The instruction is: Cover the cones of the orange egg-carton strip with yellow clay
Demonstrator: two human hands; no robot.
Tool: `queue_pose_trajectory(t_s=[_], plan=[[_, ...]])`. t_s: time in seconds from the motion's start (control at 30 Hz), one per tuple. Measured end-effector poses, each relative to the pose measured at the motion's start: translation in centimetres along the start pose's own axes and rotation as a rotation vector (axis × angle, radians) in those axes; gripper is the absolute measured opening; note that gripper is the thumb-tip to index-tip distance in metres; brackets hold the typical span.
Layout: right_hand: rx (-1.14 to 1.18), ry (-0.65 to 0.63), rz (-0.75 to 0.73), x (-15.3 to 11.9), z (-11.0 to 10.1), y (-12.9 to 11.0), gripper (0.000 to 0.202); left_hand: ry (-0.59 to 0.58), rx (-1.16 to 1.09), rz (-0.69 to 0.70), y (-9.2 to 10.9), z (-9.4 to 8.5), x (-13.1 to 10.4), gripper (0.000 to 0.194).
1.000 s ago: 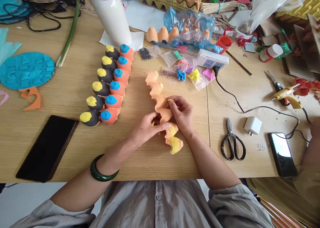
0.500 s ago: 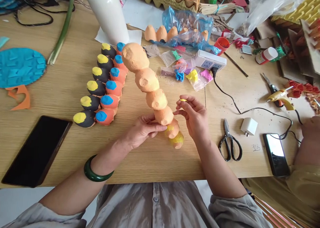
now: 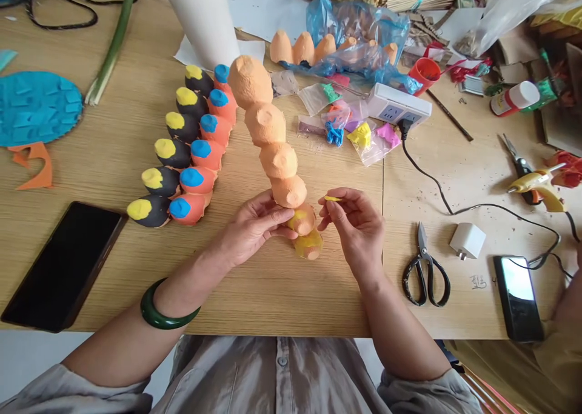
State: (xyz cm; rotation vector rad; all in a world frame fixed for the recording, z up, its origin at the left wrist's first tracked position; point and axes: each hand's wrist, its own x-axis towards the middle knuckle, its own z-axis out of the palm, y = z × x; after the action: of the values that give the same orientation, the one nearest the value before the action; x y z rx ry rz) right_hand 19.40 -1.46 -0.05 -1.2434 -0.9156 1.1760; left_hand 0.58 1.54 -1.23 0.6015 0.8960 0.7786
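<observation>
My left hand (image 3: 254, 226) grips a strip of orange egg-carton cups (image 3: 278, 160) near its lower end, thumb on top. The strip slants from upper left down to the right, and its two lowest cups carry smeared yellow. Just right of those cups, my right hand (image 3: 357, 226) pinches a small yellow piece (image 3: 333, 199) between thumb and fingertips, apart from the strip. To the left stand two joined rows of cups: black ones (image 3: 175, 153) topped with yellow and orange-red ones (image 3: 213, 132) topped with blue.
A white bottle (image 3: 204, 20), clay packets (image 3: 359, 138) and a power strip (image 3: 400, 105) lie beyond my hands. Scissors (image 3: 424, 262), a charger (image 3: 467, 240) and a phone (image 3: 518, 299) are right. A dark tablet (image 3: 66, 262) lies left; another person's arm (image 3: 564, 317) shows at far right.
The held strip has turned more upright, and its lower end has shifted left. My right hand has moved slightly down and right, still pinching the yellow piece. The whole view has shifted a little.
</observation>
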Motion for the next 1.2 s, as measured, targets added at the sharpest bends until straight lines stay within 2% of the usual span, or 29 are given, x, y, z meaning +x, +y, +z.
queue_pose_trajectory(t_s=[0.1,0.3,0.57,0.73,1.2], plan=[[-0.082,-0.034,-0.009,-0.4,0.1,-0.2,0.014,0.033,-0.002,0.039,0.1,0.0,0.1,0.041],[-0.167,-0.145,-0.083,-0.7,0.4,0.2,0.007,0.002,0.014,0.053,0.1,0.0,-0.1,0.039],[-0.191,-0.146,-0.068,-0.8,0.6,0.6,0.008,-0.035,0.021,0.017,0.1,0.0,-0.2,0.034],[-0.274,-0.187,-0.138,-0.9,0.6,0.4,0.006,-0.074,0.041,0.044,0.0,-0.1,-0.2,0.026],[-0.458,-0.233,-0.368,-1.5,0.9,-0.4,0.011,-0.072,0.045,0.081,-0.2,0.2,-0.4,0.032]])
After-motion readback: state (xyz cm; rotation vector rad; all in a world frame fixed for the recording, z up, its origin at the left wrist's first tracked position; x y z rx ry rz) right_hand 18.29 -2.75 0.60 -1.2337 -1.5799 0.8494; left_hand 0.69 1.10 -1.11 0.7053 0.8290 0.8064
